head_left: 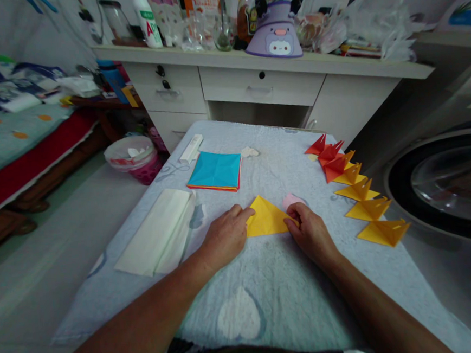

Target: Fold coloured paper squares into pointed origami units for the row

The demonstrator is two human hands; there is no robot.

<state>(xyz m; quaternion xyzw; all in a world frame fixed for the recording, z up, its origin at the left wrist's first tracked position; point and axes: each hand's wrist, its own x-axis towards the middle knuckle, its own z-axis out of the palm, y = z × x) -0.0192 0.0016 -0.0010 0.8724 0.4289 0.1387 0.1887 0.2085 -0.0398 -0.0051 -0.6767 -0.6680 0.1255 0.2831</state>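
A sheet of yellow origami paper (266,217), folded to a triangle with its point facing away from me, lies on the cloth-covered table. My left hand (232,228) grips its left corner between thumb and fingers. At the right corner, my right hand (307,226) pinches the paper the same way. Beyond it rests a stack of square paper (215,170), blue on top with red and yellow edges below. Along the table's right side stands a row of folded paper cranes, several yellow (369,209) and several red (332,155).
A folded white cloth or paper (158,231) lies at left, with a small white box (191,149) behind it. A white cabinet (261,85) topped with jars, bottles and a purple visor (277,34) borders the far side. A lined bin (134,157) and a washing machine (443,182) flank the table.
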